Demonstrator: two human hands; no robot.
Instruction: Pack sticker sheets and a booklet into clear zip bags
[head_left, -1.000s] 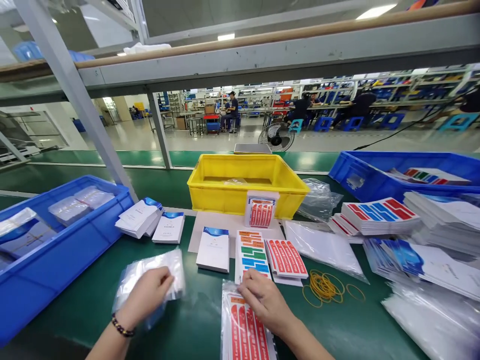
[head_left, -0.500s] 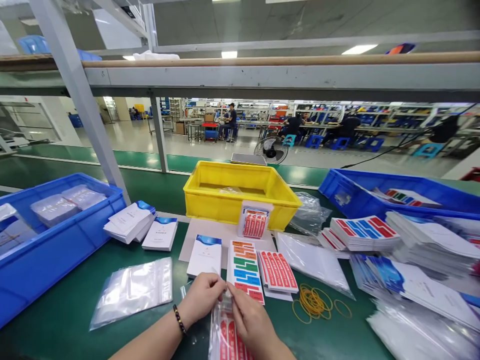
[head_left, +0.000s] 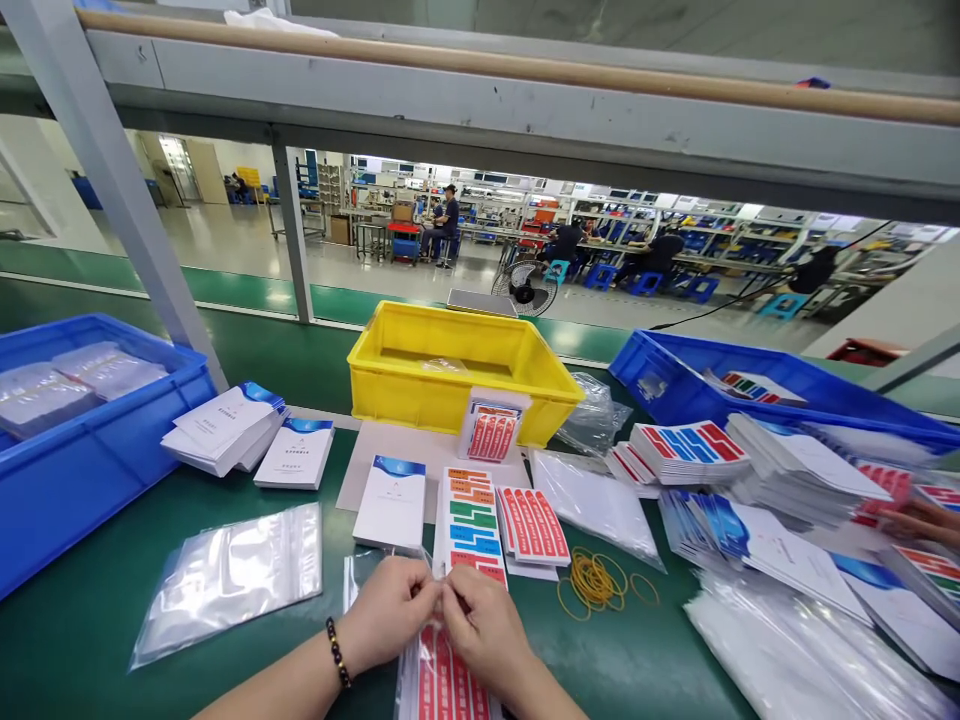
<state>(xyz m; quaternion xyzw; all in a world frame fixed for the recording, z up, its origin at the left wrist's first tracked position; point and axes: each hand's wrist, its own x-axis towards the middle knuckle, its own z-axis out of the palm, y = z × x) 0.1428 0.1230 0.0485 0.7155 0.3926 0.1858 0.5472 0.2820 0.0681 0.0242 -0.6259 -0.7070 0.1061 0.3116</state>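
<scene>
Below the stacks, a clear plastic bag lies on the green work surface with a red-and-white label sheet inside. My left hand pinches the bag's upper edge, and my right hand pinches it close beside, the two sets of fingertips nearly touching. The fingers hide most of that edge. Just beyond my hands are a stack of white booklets with blue tops, a multicoloured label sheet and a stack of red label sheets.
Behind stands a yellow bin, with blue bins to either side. Flat plastic bags lie at left. Rubber bands and booklet stacks lie at right. Another person's hand reaches in from the right edge.
The view has tilted and shifted. My right fingers have curled in closer to my left at the bag's edge. Another person's hand has appeared at the right, at the label sheets.
</scene>
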